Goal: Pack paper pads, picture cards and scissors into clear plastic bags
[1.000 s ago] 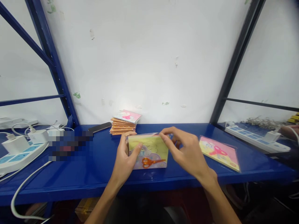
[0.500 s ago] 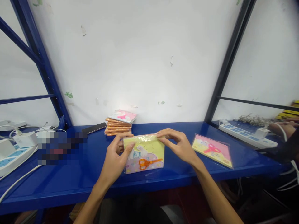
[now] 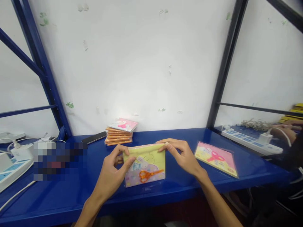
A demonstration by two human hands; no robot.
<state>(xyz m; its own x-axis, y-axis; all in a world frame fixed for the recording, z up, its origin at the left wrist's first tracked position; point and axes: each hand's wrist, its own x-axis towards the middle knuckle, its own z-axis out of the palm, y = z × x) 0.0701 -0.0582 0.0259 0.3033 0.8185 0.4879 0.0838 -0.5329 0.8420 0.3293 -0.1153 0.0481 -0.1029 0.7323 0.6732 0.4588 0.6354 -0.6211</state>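
Observation:
Between my hands, a thin plastic-wrapped booklet (image 3: 155,162) stands tilted near the table's front edge. Its cover is yellow and purple with a white rabbit, and orange scissors (image 3: 150,175) lie across its lower half. My left hand (image 3: 113,168) grips the left side, thumb on the front and fingers partly hidden behind. At the top right corner, my right hand (image 3: 178,154) pinches the upper edge between thumb and fingers. To the right lies another wrapped booklet (image 3: 224,154), pink and yellow with pink scissors.
Behind my left hand is a stack of wrapped booklets (image 3: 119,136), beside a dark phone (image 3: 94,137). Power strips with cables stand at the left (image 3: 14,171) and right (image 3: 251,142). Blue posts frame the blue table (image 3: 78,176). Another person's hand (image 3: 285,134) shows far right.
The shiny plastic along the booklet's top edge now looks flatter and smoother. My right thumb has come up to that edge. The whole view has shifted slightly, so the table sits lower.

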